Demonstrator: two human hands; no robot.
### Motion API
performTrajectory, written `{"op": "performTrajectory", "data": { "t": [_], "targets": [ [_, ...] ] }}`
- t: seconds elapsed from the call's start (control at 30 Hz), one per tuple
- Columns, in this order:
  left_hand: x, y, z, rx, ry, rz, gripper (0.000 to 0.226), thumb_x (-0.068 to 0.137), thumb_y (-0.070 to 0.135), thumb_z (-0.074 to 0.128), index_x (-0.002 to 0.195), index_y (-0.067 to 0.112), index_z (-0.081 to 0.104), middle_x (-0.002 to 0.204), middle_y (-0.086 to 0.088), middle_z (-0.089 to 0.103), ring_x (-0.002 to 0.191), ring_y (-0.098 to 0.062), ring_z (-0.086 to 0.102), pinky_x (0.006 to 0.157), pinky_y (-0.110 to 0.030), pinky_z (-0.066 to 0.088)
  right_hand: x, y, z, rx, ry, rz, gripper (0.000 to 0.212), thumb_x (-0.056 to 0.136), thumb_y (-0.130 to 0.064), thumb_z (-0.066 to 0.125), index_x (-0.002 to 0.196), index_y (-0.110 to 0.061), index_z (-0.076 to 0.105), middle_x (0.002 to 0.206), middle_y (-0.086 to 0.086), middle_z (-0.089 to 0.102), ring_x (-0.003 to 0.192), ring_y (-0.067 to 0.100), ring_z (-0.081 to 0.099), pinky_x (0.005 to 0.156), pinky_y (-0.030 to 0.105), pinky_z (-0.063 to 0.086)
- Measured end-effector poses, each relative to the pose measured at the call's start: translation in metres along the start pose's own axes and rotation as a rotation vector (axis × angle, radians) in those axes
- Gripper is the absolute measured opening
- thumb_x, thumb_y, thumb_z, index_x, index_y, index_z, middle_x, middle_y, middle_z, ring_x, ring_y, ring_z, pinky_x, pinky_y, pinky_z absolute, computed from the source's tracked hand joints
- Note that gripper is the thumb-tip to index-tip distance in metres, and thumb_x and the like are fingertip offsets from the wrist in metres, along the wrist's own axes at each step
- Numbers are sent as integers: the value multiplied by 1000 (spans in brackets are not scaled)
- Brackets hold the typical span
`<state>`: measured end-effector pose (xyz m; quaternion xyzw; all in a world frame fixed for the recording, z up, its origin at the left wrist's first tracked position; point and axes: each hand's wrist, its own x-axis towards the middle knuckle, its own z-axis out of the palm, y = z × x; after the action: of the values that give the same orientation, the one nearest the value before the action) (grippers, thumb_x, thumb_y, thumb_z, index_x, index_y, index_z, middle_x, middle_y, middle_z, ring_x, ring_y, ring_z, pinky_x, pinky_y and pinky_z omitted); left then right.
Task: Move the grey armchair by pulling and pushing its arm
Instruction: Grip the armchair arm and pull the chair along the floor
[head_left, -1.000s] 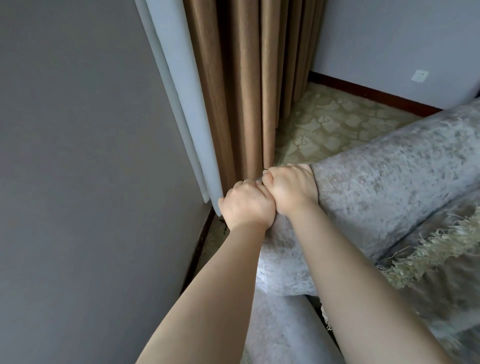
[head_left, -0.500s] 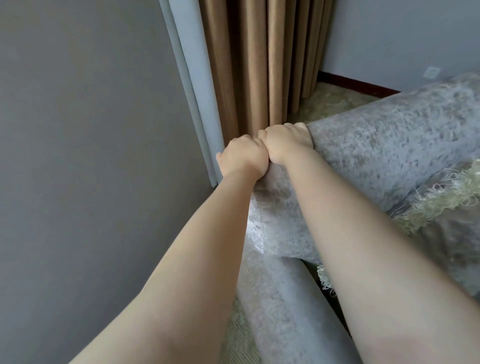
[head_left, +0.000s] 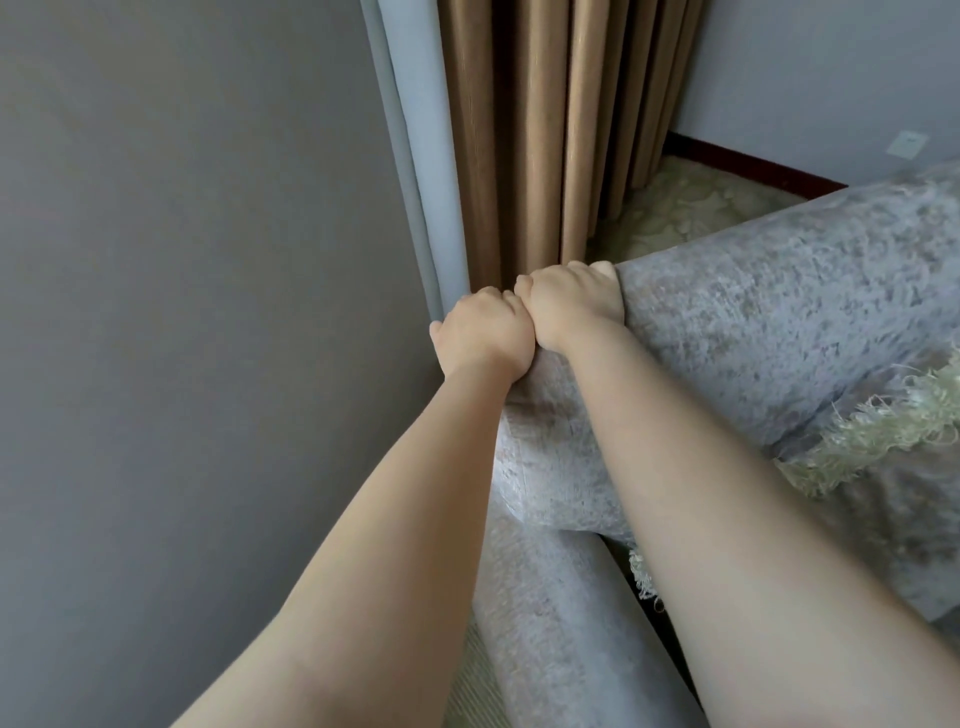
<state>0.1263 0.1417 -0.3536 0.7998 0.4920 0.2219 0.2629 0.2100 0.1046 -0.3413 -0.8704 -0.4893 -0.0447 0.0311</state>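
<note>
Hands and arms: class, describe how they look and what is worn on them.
The left hand and right hand are bare: no gloves, rings or watch show. The left forearm and right forearm are bare too, with no sleeve in view.

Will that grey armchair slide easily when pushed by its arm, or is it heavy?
Probably heavy: the left hand and right hand both grip the grey armchair by its arm. It seems to stand on carpet, so it likely drags rather than glides. Its velvety cover may shift under the grip.
</note>
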Motion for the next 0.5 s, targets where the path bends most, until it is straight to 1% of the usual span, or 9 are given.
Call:
{"op": "performTrajectory", "data": {
  "t": [0.07, 0.17, 0.27, 0.33, 0.4, 0.5],
  "targets": [
    [8, 0, 3, 3, 38, 3, 33, 95, 29, 28, 75, 15, 50, 77, -1, 52, 74, -22, 46, 79, -37, 29, 10, 0, 0, 19, -27, 6, 39, 100, -33, 23, 101, -24, 61, 103, -1, 60, 106, 24, 50, 86, 37, 28],
    [13, -2, 7, -8, 46, -12, 33, 95, 30, 29, 74, 15, 50, 73, 1, 48, 72, -21, 44, 77, -35, 28, 22, 1, -4, 39, -152, 42, 45, 99, -38, 19, 95, -22, 61, 94, 0, 57, 101, 24, 51, 88, 39, 28],
    [12, -1, 6, 9, 40, -6, 32, 94, 28, 29, 72, 15, 48, 70, 1, 46, 71, -22, 44, 76, -36, 29, 20, 1, -4, 39, -140, 35, 48, 99, -38, 17, 94, -21, 62, 95, 1, 59, 100, 24, 51, 90, 39, 28],
    [12, -2, 6, 20, 34, -8, 33, 94, 27, 28, 69, 15, 46, 67, 2, 45, 71, -23, 45, 76, -36, 29, 17, 2, -5, 26, -126, 5, 46, 100, -35, 18, 98, -22, 62, 100, 0, 60, 102, 24, 51, 89, 38, 28],
    [10, -1, 4, 24, 19, -8, 34, 94, 28, 27, 69, 16, 46, 66, 3, 44, 71, -23, 45, 78, -36, 29, 13, 2, -6, 10, -111, -45, 42, 100, -31, 20, 105, -24, 61, 105, 0, 60, 106, 25, 51, 88, 38, 27],
    [3, 4, -4, 17, -20, -10, 34, 95, 30, 25, 79, 15, 51, 76, 0, 50, 76, -23, 46, 89, -41, 30, 3, 2, -11, 33, -103, -43, 39, 101, -30, 21, 109, -25, 59, 112, -1, 60, 110, 25, 50, 87, 38, 27]
  ]
}}
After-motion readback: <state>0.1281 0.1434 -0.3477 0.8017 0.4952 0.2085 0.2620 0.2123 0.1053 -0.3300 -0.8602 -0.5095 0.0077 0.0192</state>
